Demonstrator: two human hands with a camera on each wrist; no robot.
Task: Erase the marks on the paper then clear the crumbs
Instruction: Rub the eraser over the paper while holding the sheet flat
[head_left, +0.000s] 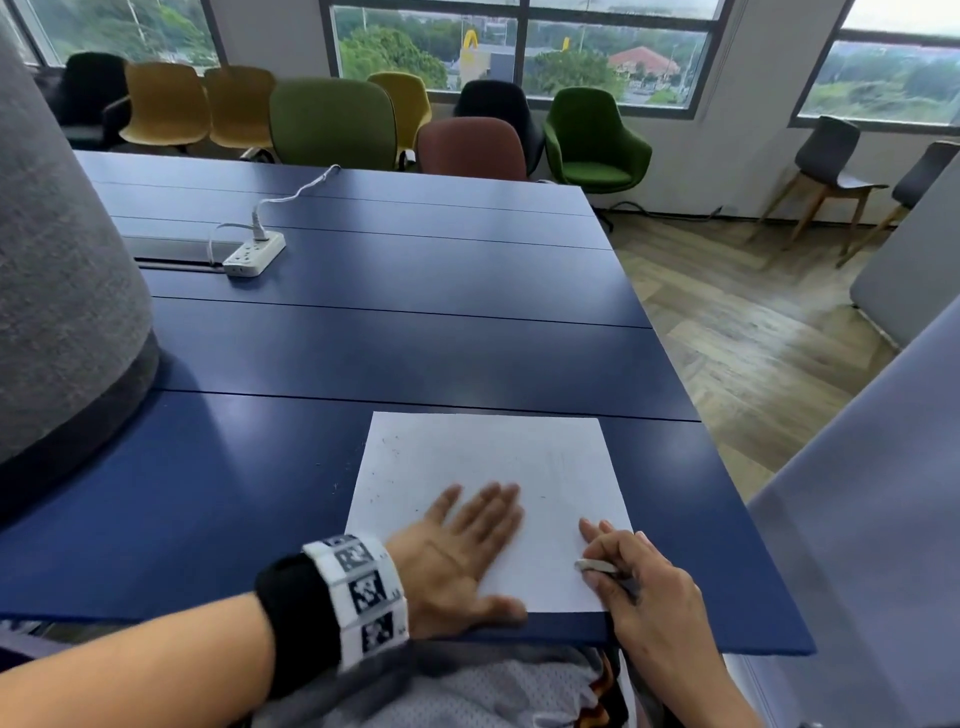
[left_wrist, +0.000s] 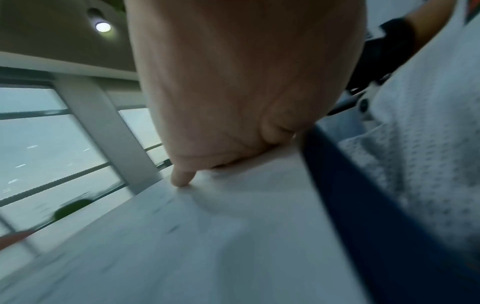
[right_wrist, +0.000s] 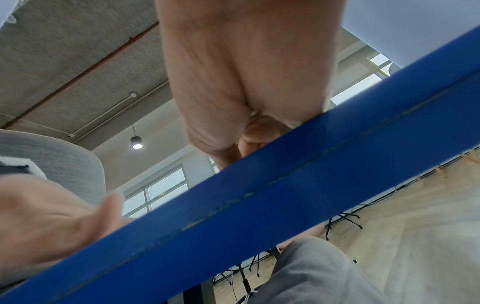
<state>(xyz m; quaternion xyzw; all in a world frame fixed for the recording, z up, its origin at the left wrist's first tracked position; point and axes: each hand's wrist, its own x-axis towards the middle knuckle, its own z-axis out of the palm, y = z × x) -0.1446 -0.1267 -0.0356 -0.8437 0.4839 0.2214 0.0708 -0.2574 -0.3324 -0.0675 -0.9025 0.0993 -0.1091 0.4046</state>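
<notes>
A white sheet of paper (head_left: 519, 457) lies on the blue table (head_left: 363, 353) near its front edge. Faint pencil marks show on the sheet's right part. Dark crumbs (head_left: 375, 500) speckle its left part, and a few lie on the table beside it. My left hand (head_left: 467, 540) rests flat on the lower left of the sheet with straight fingers, and it looks blurred. In the left wrist view the left hand (left_wrist: 233, 102) touches the paper (left_wrist: 207, 236). My right hand (head_left: 618, 564) pinches a pale eraser (head_left: 592, 565) at the sheet's lower right edge. The right wrist view shows my right hand (right_wrist: 246, 82) behind the table edge (right_wrist: 285, 185).
A white power strip (head_left: 254, 254) with its cable lies far back on the left. A grey padded divider (head_left: 62, 291) stands on the left and another grey panel (head_left: 872, 493) on the right. Several chairs (head_left: 332, 124) line the far side of the table.
</notes>
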